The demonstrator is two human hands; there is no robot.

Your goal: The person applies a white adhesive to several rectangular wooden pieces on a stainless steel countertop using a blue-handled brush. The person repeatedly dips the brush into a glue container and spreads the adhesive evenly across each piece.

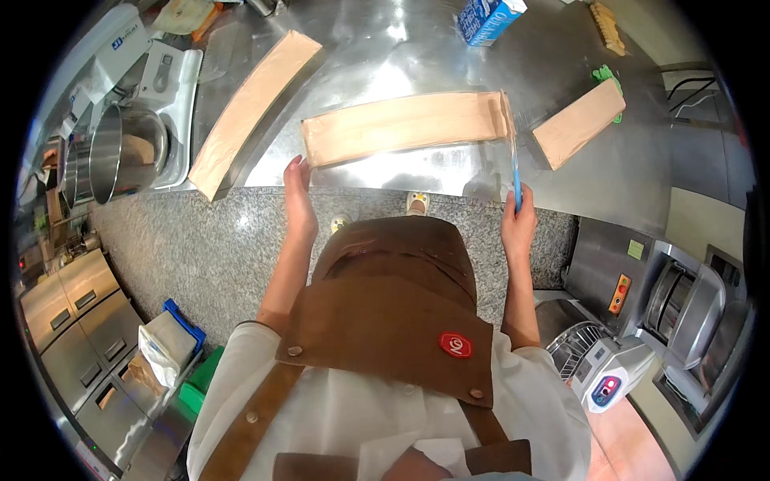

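Note:
A long rectangular cake, coated in light brown cream, lies across the steel worktable before me. My right hand grips a blue-handled spatula. Its cream-smeared blade stands along the cake's right end, where a raised ridge of cream shows. At the opposite end, my left hand is beside the near left corner, fingers pointing up and holding nothing; whether it touches the cake is unclear. A second long coated cake lies slantwise to the left. To the right is a shorter coated block.
Something green lies behind the short block. A blue and white carton stands at the back, and a ridged yellowish item lies far right. Leftward are a steel mixing bowl and a white appliance. A mixer stands behind my right side.

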